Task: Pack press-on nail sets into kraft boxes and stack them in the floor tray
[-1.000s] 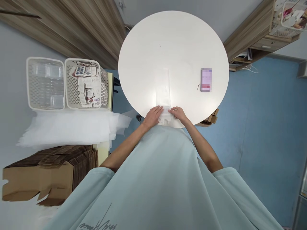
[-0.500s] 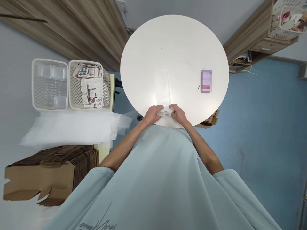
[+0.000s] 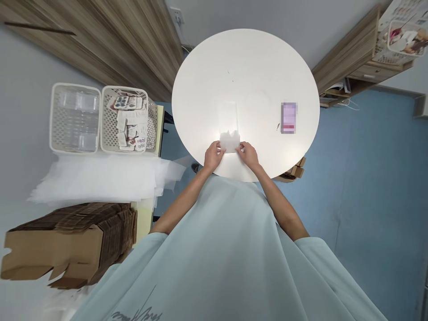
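Note:
A thin, translucent white sheet [image 3: 228,117] lies lengthwise on the round white table [image 3: 247,58]. Its near part is turned over into a whitish, ragged-edged flap [image 3: 230,141]. My left hand [image 3: 214,156] pinches the left near corner of this folded part, and my right hand [image 3: 248,154] pinches the right near corner. Whether anything is wrapped inside the fold, I cannot tell. To the right on the table lies a purple-pink rectangular item [image 3: 289,118], its face blurred out.
Left of the table are a basket of clear plastic containers [image 3: 76,120], a basket of printed cards [image 3: 129,120], a stack of white sheets [image 3: 100,178] and flattened cardboard boxes [image 3: 56,249]. Small cardboard boxes [image 3: 296,170] sit below the table's right edge. Wooden shelving [image 3: 351,49] stands far right.
Both hands were curled over a crumpled, rolled near end of the sheet. Now the folded flap lies flatter and farther up the sheet, with my fingers at its near corners.

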`<state>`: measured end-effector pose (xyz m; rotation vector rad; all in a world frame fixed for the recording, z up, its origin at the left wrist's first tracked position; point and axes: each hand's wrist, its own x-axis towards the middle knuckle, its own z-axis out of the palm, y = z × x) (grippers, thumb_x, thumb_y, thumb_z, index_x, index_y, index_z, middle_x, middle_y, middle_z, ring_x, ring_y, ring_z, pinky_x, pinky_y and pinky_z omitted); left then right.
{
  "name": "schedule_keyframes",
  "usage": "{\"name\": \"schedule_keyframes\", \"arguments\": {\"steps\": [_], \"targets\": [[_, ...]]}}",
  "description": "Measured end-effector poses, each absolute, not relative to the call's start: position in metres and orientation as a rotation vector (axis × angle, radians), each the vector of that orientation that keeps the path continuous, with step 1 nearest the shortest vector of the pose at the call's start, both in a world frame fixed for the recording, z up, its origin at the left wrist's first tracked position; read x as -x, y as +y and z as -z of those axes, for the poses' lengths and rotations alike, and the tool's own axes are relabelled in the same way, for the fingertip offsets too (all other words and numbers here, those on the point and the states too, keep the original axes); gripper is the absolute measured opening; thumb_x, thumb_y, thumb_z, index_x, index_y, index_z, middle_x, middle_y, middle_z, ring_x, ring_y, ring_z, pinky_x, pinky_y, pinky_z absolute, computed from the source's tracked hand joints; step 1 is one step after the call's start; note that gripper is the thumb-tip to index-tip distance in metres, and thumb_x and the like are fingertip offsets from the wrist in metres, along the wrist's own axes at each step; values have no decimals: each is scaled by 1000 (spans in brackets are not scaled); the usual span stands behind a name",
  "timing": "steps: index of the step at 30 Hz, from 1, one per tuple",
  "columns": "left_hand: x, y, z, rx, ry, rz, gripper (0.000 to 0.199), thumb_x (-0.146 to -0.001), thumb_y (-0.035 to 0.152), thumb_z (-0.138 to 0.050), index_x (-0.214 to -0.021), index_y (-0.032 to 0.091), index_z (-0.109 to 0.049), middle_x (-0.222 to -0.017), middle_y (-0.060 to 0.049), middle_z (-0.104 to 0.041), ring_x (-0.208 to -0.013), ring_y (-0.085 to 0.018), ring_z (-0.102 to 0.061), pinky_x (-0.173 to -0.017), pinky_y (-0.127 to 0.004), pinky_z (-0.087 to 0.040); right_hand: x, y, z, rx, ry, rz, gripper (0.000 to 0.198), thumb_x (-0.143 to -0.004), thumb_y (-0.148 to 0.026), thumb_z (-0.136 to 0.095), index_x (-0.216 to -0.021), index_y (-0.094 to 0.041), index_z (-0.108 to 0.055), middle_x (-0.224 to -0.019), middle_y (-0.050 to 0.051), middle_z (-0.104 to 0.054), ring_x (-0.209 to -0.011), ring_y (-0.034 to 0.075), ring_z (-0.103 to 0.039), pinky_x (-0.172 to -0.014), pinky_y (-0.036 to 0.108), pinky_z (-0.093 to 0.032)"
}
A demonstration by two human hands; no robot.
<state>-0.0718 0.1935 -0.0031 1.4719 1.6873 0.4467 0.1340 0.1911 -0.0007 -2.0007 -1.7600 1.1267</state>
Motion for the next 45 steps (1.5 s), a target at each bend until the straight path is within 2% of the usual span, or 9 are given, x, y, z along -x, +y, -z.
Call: {"name": "schedule_keyframes", "arguments": {"steps": [6, 9, 13, 17, 22, 28, 34, 38, 45], "targets": [[63, 195, 9, -1477, 1772, -499, 52, -98, 24, -68, -147, 22, -50, -137, -12, -66, -96, -22, -73, -99, -41, -59, -132, 199, 1, 2101, -1666, -1131, 22, -101, -38, -66, -118, -24, -67, -114, 6, -78, -106, 26, -71, -90, 37, -54], [65, 197, 8, -1568, 1829, -498, 57, -97, 25, -69, -150, 23, -48, -145, -15, -59, -109, -26, -71, -103, -45, -57, -129, 200, -3, 2130, -1700, -1079, 23, -102, -36, -66, -121, -23, -67, -114, 7, -77, -108, 27, -71, -92, 39, -56], [67, 209, 3, -1942, 1621, -443, 51, -96, 16, -63, -147, 18, -55, -152, -20, -55, -143, -36, -53, -119, -54, -46, -126, 203, -8, 1963, -1964, -919, 29, -101, -27, -65, -130, -21, -66, -139, 15, -68, -126, 31, -64, -96, 44, -59], [62, 226, 4, -2144, 1314, -296, 52, -92, 0, -46, -139, 16, -64, -153, -20, -59, -147, -35, -53, -124, -57, -42, -132, 210, -4, 1668, -2261, -950, 50, -94, -19, -74, -142, -21, -62, -163, 15, -52, -152, 34, -47, -115, 51, -54], [63, 226, 6, -2113, 1256, -294, 53, -90, 1, -49, -139, 14, -64, -156, -20, -59, -149, -32, -54, -128, -56, -41, -139, 210, 5, 1679, -2291, -993, 57, -94, -12, -68, -149, -20, -57, -173, 15, -43, -159, 32, -42, -122, 54, -51], [78, 198, -1, -1928, 1317, -329, 56, -97, 31, -67, -150, 19, -58, -158, -14, -60, -147, -31, -58, -125, -47, -47, -141, 180, 0, 1635, -2263, -1047, 53, -96, -22, -70, -148, -18, -60, -170, 16, -48, -155, 33, -49, -125, 53, -47], [92, 176, -4, -1744, 1344, -207, 76, -83, 45, -88, -151, 24, -61, -158, -11, -62, -146, -35, -59, -122, -47, -48, -152, 153, -9, 1621, -2092, -1197, 56, -94, -30, -72, -149, -24, -63, -165, 9, -56, -147, 30, -59, -125, 48, -48], [95, 180, -5, -1612, 1407, -272, 61, -88, 50, -83, -142, 24, -69, -149, -9, -70, -138, -33, -65, -117, -43, -51, -155, 158, -11, 1646, -1952, -1216, 48, -101, -40, -68, -146, -24, -67, -154, 8, -67, -139, 28, -66, -122, 45, -50], [85, 197, 4, -1476, 1590, -395, 23, -96, 42, -72, -103, 21, -78, -105, -7, -82, -99, -27, -74, -92, -37, -57, -147, 184, 5, 1665, -1715, -1242, 45, -107, -57, -53, -123, -21, -75, -120, 11, -79, -105, 25, -73, -95, 38, -60]]}}
